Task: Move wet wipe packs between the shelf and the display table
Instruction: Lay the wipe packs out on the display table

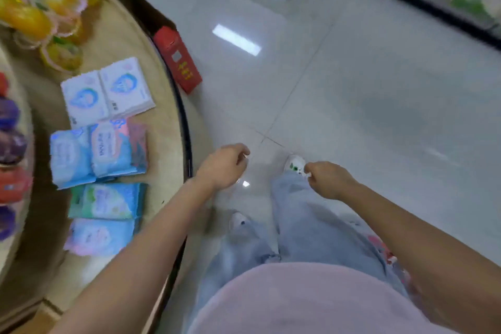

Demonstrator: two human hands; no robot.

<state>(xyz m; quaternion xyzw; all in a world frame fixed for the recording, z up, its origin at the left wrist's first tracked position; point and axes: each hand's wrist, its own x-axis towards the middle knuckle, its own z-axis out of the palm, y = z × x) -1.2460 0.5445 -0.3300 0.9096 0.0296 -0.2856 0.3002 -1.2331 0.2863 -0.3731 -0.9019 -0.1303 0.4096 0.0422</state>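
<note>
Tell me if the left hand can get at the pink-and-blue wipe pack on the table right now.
Probably yes. The left hand holds nothing and hangs just beside the table; the pink-and-blue wipe pack lies uncovered near that edge, with nothing between them.

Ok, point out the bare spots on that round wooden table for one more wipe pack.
Bare wood lies between the yellow netted cups and the two white packs, and in a narrow strip between the blue packs and the table's black rim. The column of packs itself is crowded.
</note>
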